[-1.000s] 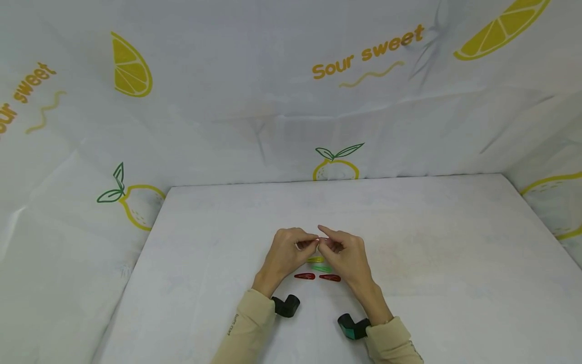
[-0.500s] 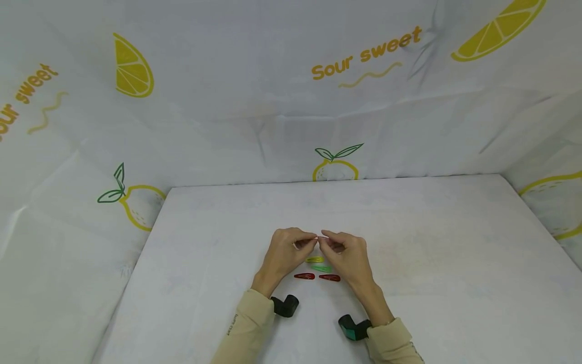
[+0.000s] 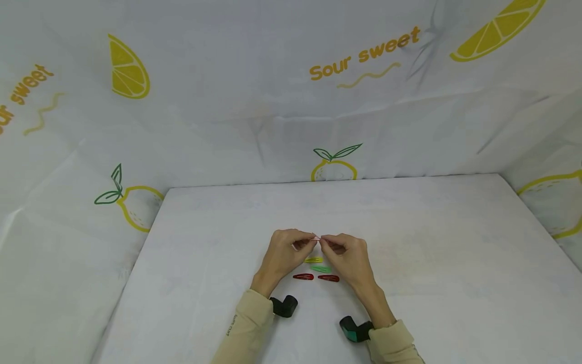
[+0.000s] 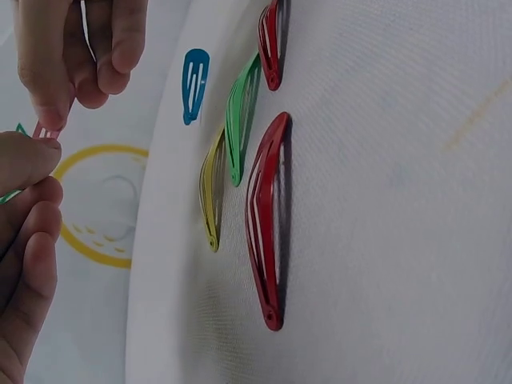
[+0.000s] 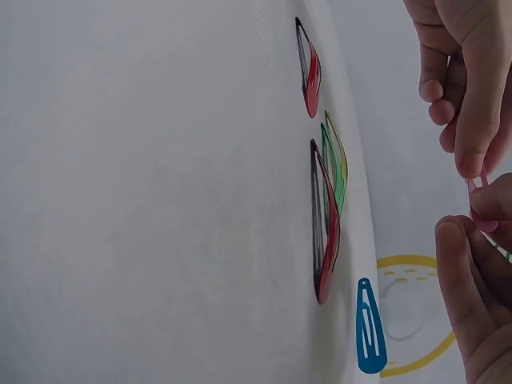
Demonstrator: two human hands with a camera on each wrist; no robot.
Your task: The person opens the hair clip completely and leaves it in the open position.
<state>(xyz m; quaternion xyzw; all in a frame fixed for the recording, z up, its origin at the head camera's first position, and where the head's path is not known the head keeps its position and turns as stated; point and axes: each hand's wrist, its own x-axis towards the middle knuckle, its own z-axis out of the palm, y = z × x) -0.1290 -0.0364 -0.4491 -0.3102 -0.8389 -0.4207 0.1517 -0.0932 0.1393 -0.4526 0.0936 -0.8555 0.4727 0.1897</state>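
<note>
In the head view my left hand (image 3: 283, 253) and right hand (image 3: 351, 259) meet above the table, fingertips almost touching. Between them is a small pink snap hair clip (image 5: 484, 220), pinched by thumb and forefinger of each hand; the fingers cover much of it. Below the hands lie a yellow hair clip (image 3: 313, 260), a green hair clip (image 3: 321, 269), a left red hair clip (image 3: 303, 277) and a right red hair clip (image 3: 328, 278). A blue hair clip (image 5: 370, 328) shows in both wrist views, but the right hand hides it in the head view.
The clips rest on a white tabletop (image 3: 218, 222). Behind and beside it hangs a white cloth (image 3: 204, 101) printed with lemons and lettering. Each wrist carries a black camera, the left camera (image 3: 284, 306) and the right camera (image 3: 356, 329).
My right forefinger, raised one second ago, has come down onto the pink clip. The fingertips have parted slightly, so more of the clip shows. The clips on the table stay put.
</note>
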